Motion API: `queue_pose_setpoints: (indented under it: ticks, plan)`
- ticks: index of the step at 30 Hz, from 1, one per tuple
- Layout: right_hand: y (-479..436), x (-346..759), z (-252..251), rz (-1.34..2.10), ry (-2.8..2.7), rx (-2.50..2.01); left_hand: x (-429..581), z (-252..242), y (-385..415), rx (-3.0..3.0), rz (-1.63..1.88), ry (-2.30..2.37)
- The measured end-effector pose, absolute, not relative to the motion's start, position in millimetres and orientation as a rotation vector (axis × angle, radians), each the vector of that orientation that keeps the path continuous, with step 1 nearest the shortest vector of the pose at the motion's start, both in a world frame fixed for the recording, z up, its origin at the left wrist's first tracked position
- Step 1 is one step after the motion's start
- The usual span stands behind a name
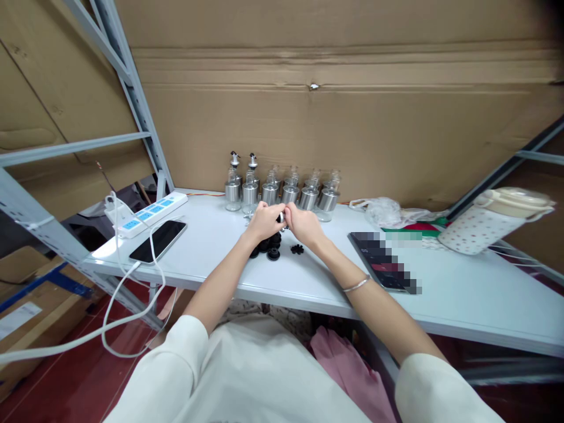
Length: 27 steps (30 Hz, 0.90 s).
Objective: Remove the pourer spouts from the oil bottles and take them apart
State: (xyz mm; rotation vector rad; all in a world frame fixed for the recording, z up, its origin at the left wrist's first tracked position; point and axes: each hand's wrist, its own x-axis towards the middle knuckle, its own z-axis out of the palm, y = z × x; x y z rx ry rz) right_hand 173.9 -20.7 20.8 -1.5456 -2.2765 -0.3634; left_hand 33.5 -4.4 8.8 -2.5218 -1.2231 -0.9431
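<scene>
My left hand [265,222] and my right hand [304,223] meet above the middle of the table, fingers closed and fingertips together. Between them shows a bit of a small black-and-white part [280,217]; the fingers cover most of it. Just below lies a heap of round black caps [274,241], with one black ring-like cap [273,254] at its front. Small black scalloped pieces [297,249] lie under my right wrist. Behind my hands stand rows of glass bottles with metal sleeves [291,192]. Two at the left carry pourer tops [235,158].
A power strip [154,212] and a phone [159,241] with white cables lie at left. Another dark-screened device [379,261] rests at right, near a plastic bag [383,211] and a tilted dotted tumbler [489,226]. Cardboard [352,117] walls the back; metal shelf posts [136,100] flank it.
</scene>
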Motion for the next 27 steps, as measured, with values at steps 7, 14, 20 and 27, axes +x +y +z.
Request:
queue_pose_setpoints:
  ticks: [7,14,20,27]
  plan:
    - [-9.4,180.3,16.3,-0.072,-1.915,-1.339,31.3,7.1,0.7,-2.454,-1.107,-1.250]
    - [9.3,213.3,24.4,0.115,-1.827,-1.321,22.6,11.1,4.6,-2.198,-1.442,-1.361]
    - [20.6,244.2,26.0,0.306,-1.935,-1.593,23.4,12.6,1.7,-2.205,-1.407,-1.400]
    - [18.9,255.4,25.7,0.310,-2.070,-1.887,22.8,13.6,0.7,-2.205,-1.413,-1.421]
